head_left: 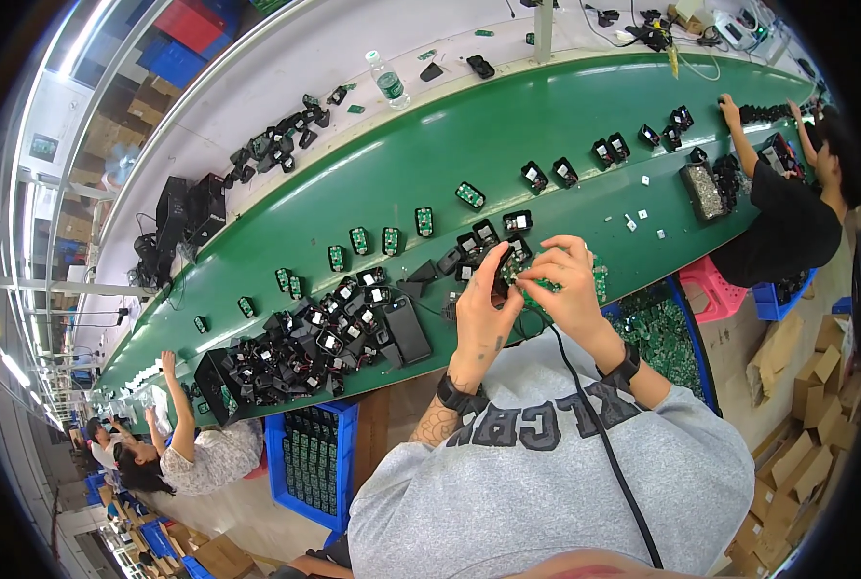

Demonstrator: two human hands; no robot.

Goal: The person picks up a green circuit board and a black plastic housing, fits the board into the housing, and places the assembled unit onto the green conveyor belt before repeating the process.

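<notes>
Just above the green bench, my left hand (483, 318) grips a small green circuit board (515, 262) between thumb and fingers. My right hand (567, 289) is closed in a pinch at the board's lower edge; what lies between its fingertips is too small to make out. Several open black plastic housings (518, 221) stand just beyond my hands. More green boards (600, 282) lie partly hidden behind my right hand. To the left is a large heap of black housings (329, 341).
Housings fitted with green boards (423, 222) are spaced along the green bench (334, 198). A water bottle (388, 81) stands on the far ledge. Blue crates of boards (281, 468) sit below the near edge. A co-worker (782, 212) works at right, another (208, 458) at left.
</notes>
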